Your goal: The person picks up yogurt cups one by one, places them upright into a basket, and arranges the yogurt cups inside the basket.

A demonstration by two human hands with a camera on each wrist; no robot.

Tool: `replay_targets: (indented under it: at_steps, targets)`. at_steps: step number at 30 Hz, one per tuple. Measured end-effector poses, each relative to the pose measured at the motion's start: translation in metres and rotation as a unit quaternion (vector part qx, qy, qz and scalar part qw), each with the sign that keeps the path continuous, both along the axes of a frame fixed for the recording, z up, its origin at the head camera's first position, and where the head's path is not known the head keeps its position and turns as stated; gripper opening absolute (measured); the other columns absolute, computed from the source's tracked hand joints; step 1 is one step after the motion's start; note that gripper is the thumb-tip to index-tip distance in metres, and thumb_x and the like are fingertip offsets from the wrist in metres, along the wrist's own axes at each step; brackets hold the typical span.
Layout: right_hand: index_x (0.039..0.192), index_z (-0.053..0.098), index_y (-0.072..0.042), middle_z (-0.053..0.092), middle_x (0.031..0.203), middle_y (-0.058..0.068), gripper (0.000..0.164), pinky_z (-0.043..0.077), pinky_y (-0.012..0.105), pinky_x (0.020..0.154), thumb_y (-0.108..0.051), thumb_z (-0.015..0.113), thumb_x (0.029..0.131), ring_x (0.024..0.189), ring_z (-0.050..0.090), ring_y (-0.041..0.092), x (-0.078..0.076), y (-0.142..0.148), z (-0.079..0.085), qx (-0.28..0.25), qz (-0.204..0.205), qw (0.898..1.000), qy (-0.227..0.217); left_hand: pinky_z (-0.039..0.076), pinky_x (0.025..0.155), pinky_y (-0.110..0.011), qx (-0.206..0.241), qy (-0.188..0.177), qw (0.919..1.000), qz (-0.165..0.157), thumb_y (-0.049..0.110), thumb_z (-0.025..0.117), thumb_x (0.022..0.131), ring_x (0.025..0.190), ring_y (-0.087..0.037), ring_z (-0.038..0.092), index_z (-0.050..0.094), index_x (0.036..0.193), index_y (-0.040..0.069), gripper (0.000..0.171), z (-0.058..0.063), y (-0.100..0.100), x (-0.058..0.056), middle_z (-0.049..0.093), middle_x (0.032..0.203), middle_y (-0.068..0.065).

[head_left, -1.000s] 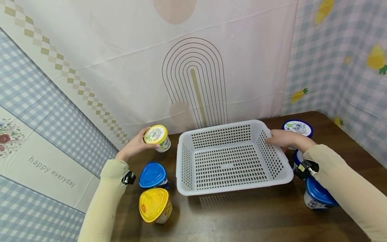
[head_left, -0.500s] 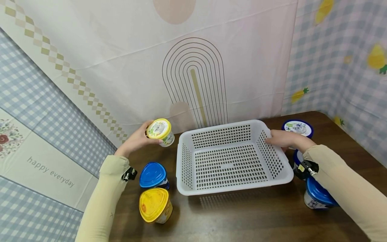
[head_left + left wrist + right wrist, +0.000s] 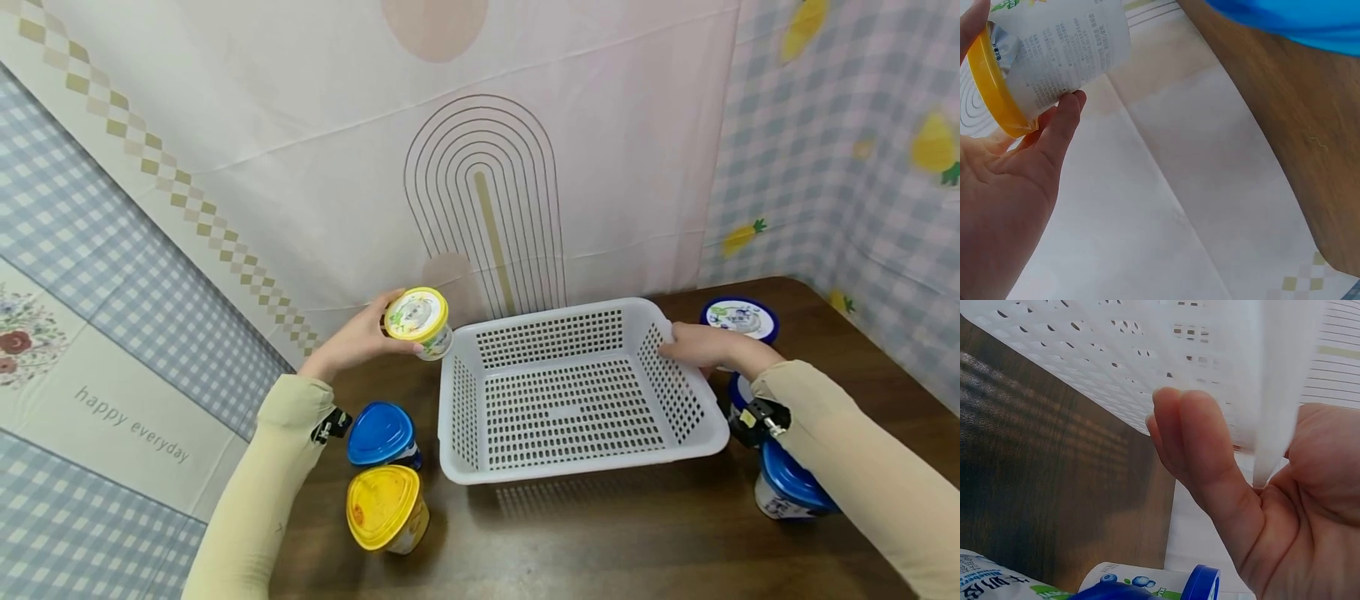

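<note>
Between clamped left fingers point(image 3: 1064, 130), hold round white yellow-lidded plastic tub point(image 3: 418, 315) level, bracing rectangular white plastic basket point(image 3: 564, 412) pinched by right fingers point(image 3: 1202, 447).

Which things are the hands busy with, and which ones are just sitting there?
Busy with now:
yellow-rimmed tub, held by the left hand
white basket, gripped by the right hand

Just sitting on the table:
blue-lidded tub near the left sleeve
yellow-lidded tub
blue-rimmed tub beyond the right hand

Basket point(image 3: 573, 412) — white; tub point(image 3: 420, 318) — yellow-rimmed; checked cloth point(image 3: 112, 237), blue-white.
</note>
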State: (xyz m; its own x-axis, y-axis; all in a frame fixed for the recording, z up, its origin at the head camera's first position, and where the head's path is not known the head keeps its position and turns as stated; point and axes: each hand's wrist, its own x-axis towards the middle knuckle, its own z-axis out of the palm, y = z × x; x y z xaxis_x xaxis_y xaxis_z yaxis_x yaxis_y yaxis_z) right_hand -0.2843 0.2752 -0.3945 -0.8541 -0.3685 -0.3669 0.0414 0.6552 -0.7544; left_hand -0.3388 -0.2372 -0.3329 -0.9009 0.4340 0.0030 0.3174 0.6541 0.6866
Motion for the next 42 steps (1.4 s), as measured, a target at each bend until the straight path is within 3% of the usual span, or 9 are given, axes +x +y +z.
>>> replay_targets:
  at_steps: [6, 13, 24, 33, 42]
  targets:
    - [0.137, 0.021, 0.021, 0.063, 0.107, 0.03, 0.047, 0.061, 0.044, 0.068, -0.011, 0.038, 0.106, 0.084, 0.073, 0.034, 0.0, 0.003, 0.0, -0.001, 0.0, 1.0, 0.005, 0.035, 0.113, -0.054, -0.006, 0.016, 0.9997, -0.016, 0.039, 0.087, 0.078, 0.131, -0.031, 0.046, 0.018, 0.16, 0.012, 0.11, 0.004, 0.012, -0.004, 0.042, 0.149, -0.014]
    - [0.137, 0.025, 0.02, 0.064, 0.107, 0.031, 0.043, 0.061, 0.045, 0.071, -0.008, 0.033, 0.107, 0.087, 0.073, 0.038, 0.001, 0.001, -0.001, -0.036, 0.016, 0.999, -0.011, 0.034, 0.113, -0.054, -0.016, 0.021, 0.9993, -0.026, 0.038, 0.087, 0.078, 0.132, -0.03, 0.044, 0.019, 0.16, 0.012, 0.11, 0.001, 0.026, -0.005, 0.042, 0.15, -0.013]
    - [0.137, 0.021, 0.02, 0.061, 0.108, 0.03, 0.049, 0.061, 0.044, 0.068, -0.014, 0.039, 0.106, 0.082, 0.073, 0.029, 0.002, 0.001, -0.001, 0.017, -0.014, 1.0, 0.012, 0.034, 0.113, -0.051, -0.017, 0.027, 0.9984, -0.047, 0.045, 0.088, 0.075, 0.133, -0.025, 0.044, 0.021, 0.16, 0.015, 0.112, -0.006, 0.051, -0.012, 0.041, 0.151, -0.008]
    - [0.138, 0.02, 0.02, 0.06, 0.11, 0.033, 0.049, 0.061, 0.045, 0.068, -0.012, 0.038, 0.106, 0.086, 0.073, 0.037, 0.0, 0.001, -0.003, 0.008, -0.011, 1.0, 0.006, 0.035, 0.112, -0.046, -0.016, 0.036, 0.9951, -0.091, 0.042, 0.089, 0.074, 0.131, -0.021, 0.045, 0.024, 0.159, 0.01, 0.112, -0.01, 0.076, -0.02, 0.042, 0.15, -0.006]
    - [0.14, 0.017, 0.02, 0.061, 0.111, 0.033, 0.049, 0.061, 0.045, 0.068, -0.011, 0.036, 0.107, 0.087, 0.073, 0.038, 0.0, 0.0, -0.002, -0.004, -0.009, 1.0, -0.003, 0.036, 0.111, -0.044, -0.012, 0.021, 0.9949, -0.098, 0.041, 0.089, 0.075, 0.131, -0.018, 0.045, 0.023, 0.159, 0.016, 0.111, -0.011, 0.093, -0.023, 0.042, 0.149, -0.003]
